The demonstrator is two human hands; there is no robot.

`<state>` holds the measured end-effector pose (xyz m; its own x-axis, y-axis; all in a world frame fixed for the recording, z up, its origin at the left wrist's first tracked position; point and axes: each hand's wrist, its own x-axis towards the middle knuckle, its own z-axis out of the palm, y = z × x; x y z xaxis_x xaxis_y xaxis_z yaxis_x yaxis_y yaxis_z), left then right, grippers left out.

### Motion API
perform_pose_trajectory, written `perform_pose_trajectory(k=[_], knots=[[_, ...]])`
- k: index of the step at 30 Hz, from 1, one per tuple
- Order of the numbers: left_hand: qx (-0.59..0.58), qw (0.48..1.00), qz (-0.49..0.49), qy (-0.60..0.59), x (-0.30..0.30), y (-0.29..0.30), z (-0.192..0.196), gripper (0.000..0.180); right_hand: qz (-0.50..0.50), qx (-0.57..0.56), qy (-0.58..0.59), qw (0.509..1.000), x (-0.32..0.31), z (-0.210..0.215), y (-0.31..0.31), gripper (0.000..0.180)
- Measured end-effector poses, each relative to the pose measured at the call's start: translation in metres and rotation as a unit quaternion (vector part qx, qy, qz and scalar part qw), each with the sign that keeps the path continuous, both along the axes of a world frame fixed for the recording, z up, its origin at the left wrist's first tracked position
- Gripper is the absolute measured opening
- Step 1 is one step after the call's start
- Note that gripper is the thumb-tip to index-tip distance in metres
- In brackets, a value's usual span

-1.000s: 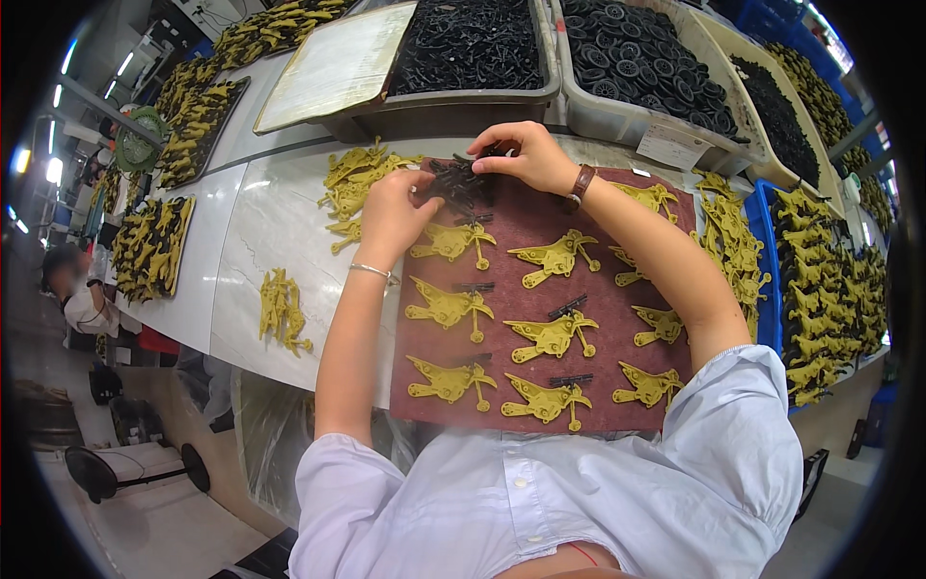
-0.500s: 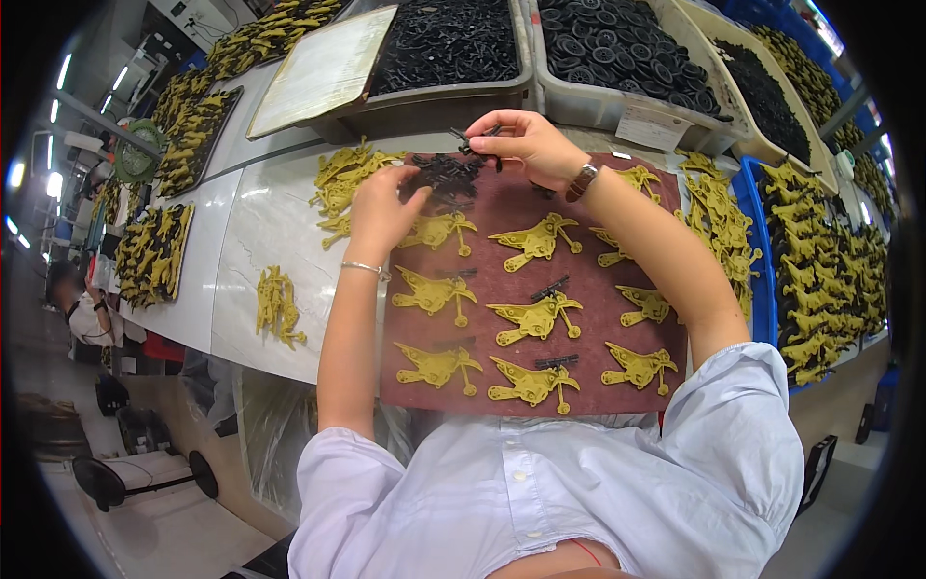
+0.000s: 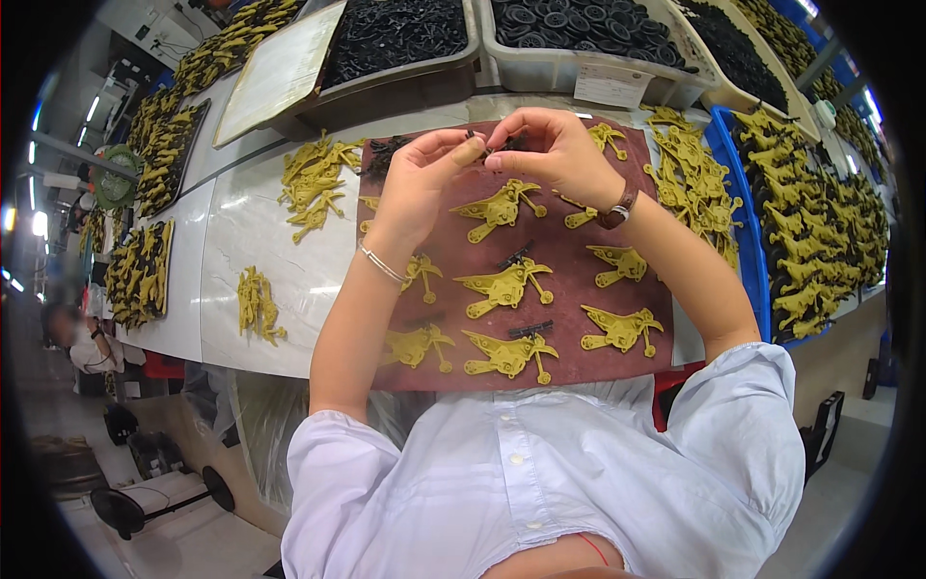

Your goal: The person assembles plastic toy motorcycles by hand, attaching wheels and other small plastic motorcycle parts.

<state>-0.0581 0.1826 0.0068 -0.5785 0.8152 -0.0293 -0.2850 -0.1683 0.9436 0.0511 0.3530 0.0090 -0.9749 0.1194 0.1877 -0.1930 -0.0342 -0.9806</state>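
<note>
Pinching a small black part (image 3: pixel 485 147) level between both hands.

The small dark piece (image 3: pixel 485 147) pinched between the left hand (image 3: pixel 424 179) and right hand (image 3: pixel 550 154) is mostly covered by fingertips, too small to identify; a yellow part (image 3: pixel 417 273) lies partly hidden under the left wrist

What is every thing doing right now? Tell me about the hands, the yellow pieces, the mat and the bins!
Left hand: raised over the mat, fingers pinching a small black part.
Right hand: raised, fingertips meeting the left hand's.
Black part: held between both hands, mostly hidden.
Yellow pieces: lying flat in rows.
Mat: spread flat on the table.
Bins: open, full of black parts.
Blue tray: heaped with yellow pieces.
</note>
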Motion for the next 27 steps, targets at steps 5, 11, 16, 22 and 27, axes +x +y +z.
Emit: perform_pose_trajectory(k=[5, 11, 16, 22, 27], knots=[[0.014, 0.997, 0.016, -0.080, 0.000, 0.006, -0.008, 0.019, -0.116, 0.223, 0.039, 0.967, 0.021, -0.006, 0.011, 0.017], [-0.196, 0.951, -0.048, 0.235, 0.005, 0.019, -0.006, 0.026, -0.101, 0.651, 0.084, 0.747, 0.043, -0.038, -0.005, 0.030], [-0.239, 0.907, -0.088, 0.336, -0.009, 0.033, -0.030, 0.025, -0.081, 0.707, 0.050, 0.700, 0.045, -0.043, -0.018, 0.034], [-0.271, 0.881, -0.088, 0.378, -0.010, 0.037, -0.031, 0.025, -0.061, 0.711, 0.030, 0.700, 0.045, -0.044, -0.022, 0.035], [-0.225, 0.932, -0.061, 0.278, -0.010, 0.038, -0.037, 0.019, -0.073, 0.707, 0.039, 0.703, 0.047, -0.047, -0.022, 0.035]])
